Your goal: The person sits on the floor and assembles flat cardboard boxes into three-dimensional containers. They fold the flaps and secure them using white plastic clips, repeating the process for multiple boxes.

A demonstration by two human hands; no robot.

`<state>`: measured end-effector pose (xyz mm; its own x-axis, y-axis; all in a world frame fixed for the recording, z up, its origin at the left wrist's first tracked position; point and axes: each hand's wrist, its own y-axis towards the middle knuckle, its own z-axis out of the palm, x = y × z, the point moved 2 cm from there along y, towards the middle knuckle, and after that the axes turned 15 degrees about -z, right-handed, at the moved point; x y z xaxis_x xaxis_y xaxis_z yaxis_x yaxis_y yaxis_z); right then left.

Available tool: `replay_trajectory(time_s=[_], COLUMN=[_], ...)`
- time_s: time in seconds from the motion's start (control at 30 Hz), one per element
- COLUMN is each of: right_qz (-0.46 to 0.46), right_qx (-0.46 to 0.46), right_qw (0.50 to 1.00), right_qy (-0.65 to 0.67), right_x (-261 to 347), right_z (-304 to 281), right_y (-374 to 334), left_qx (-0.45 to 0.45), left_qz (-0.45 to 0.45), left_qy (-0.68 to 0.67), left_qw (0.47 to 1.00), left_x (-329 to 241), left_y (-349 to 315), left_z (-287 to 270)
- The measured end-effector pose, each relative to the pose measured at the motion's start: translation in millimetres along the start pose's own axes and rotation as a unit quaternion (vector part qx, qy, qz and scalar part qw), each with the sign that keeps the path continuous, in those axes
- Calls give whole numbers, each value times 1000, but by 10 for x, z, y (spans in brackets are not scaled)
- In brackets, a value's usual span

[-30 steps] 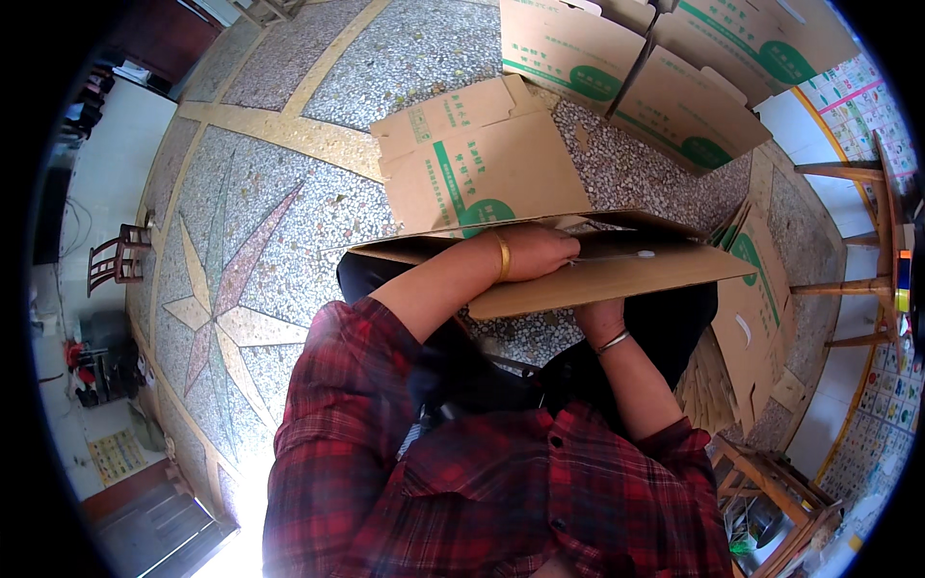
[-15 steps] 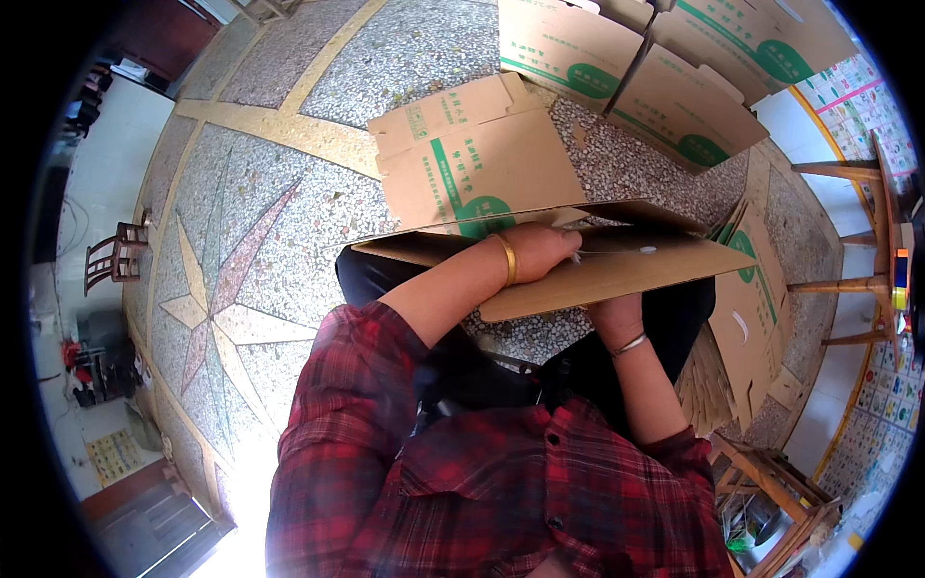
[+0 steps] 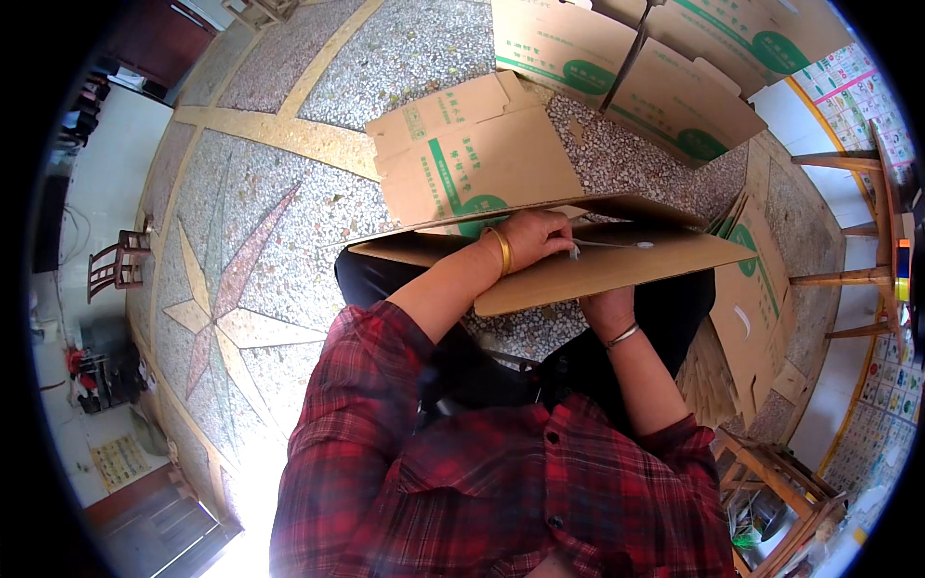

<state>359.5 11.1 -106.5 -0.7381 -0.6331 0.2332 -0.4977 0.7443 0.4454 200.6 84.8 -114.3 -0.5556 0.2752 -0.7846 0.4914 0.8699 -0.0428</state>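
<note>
A folded cardboard carton [image 3: 607, 275] lies across my lap, its flaps spread apart. My left hand [image 3: 535, 239], with a gold bangle above it, reaches between the panels. Its fingers are closed in a pinch on a thin white strip [image 3: 575, 252] at the near panel. From there a pale line runs right to a small white oval piece [image 3: 645, 245] on the same panel. My right hand [image 3: 609, 308], below a silver bangle, is under the near panel's lower edge. That panel hides its fingers.
A flattened carton [image 3: 501, 144] lies on the speckled floor ahead. Several opened cartons [image 3: 674, 106] stand at the far right. Beside my right leg is a stack of flat cardboard [image 3: 747, 318]. Wooden stools [image 3: 843, 279] line the right side, and a small chair [image 3: 118, 265] stands far left.
My left hand has shifted slightly up and back from the near panel, and its pinching fingers now show more clearly. My right hand has moved a little left under the panel.
</note>
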Motion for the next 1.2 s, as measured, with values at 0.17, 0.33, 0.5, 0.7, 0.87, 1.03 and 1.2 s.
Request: replay_trajectory(time_s=[0.17, 0.33, 0.5, 0.7, 0.87, 1.03, 1.2], right_qz=[7, 7, 22, 31, 26, 28, 20], right_qx=[-17, -11, -23, -34, -28, -38, -35], right_qw=[1000, 1000, 999, 998, 999, 999, 999], right_qy=[16, 9, 43, 39, 25, 12, -14], right_x=[4, 15, 26, 15, -4, -17, 7], right_z=[30, 17, -14, -4, 28, 40, 36], right_y=[-8, -27, -17, 9, -30, -22, 1], left_qx=[31, 51, 47, 53, 29, 31, 55], left_qz=[-60, -111, -102, -106, -48, -6, 10], left_qy=[-91, -136, -108, -121, -31, -43, 18], left_qw=[994, 983, 988, 986, 998, 999, 998], left_x=[-1, 15, 5, 27, -173, -137, -114], left_y=[-13, -21, -23, -32, -72, -101, -107], left_z=[18, 45, 38, 65, -56, -79, -74])
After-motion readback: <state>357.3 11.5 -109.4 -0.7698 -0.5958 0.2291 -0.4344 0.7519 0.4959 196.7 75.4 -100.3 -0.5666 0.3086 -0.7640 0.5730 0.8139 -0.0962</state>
